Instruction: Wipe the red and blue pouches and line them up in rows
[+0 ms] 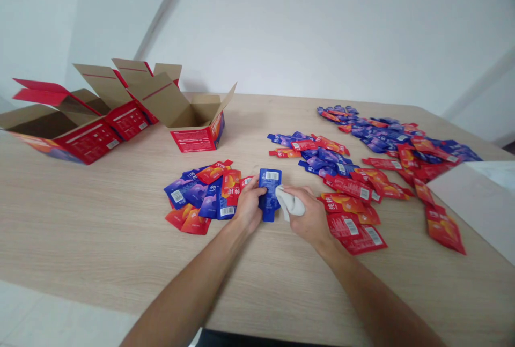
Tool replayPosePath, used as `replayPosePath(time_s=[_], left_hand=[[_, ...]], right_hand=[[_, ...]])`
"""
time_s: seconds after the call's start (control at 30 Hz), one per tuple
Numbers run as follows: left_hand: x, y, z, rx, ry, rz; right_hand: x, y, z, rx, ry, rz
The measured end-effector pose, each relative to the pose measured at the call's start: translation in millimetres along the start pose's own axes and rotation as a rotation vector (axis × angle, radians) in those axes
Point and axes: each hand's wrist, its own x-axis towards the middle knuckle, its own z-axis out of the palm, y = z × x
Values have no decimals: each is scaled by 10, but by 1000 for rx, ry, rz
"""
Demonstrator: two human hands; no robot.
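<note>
Ref. pt for us is the blue pouch [269, 189]: it lies flat on the desk [80, 229], barcode side up, narrow end toward us, btwn our two hands.

Far left of the pouch & beyond it sits a group of open red cartons [92, 132], flaps up. One more open carton [197, 127] stands nearer, also beyond-left. Right of the pouch & running away from it is a wide scatter of red & blue pouches [382, 159]. Farther right again is a white slab [475, 202]. Just left of the pouch, touching our left hand [249, 207], lies a smaller heap [201, 194].

The left hand grasps the pouch's left edge, thumb on top. The right hand [311, 221] is clenched round a white cloth [290, 203], which touches the pouch's right edge.

Handling, as we judge it: light, thin, floppy film w/ a soft fill. It looks glossy, so prob. slippery & apt to skate on the desk unless pinned. Best hold is a pinch on a sealed side edge or the stiffer narrow end, not the belly. Not fragile, but we'd avoid hard squeezing.
</note>
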Motion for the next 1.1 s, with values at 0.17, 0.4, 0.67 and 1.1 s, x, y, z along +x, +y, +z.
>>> replayPosePath(time_s=[0.17, 0.4, 0.67, 1.1], left_hand=[[-14, 26, 2, -7, 56, -5], [-33, 15, -14, -17, 1, 37], [-35, -60, 8, 32, -77, -4], [-109, -59, 51, -118, -171, -159]], right_hand=[[-11, 14, 25, 21, 148, 77], [-19, 28, 52, 77, 85, 89], [-17, -4, 43, 45, 39, 18], [11, 82, -13, -102, -2, -94]])
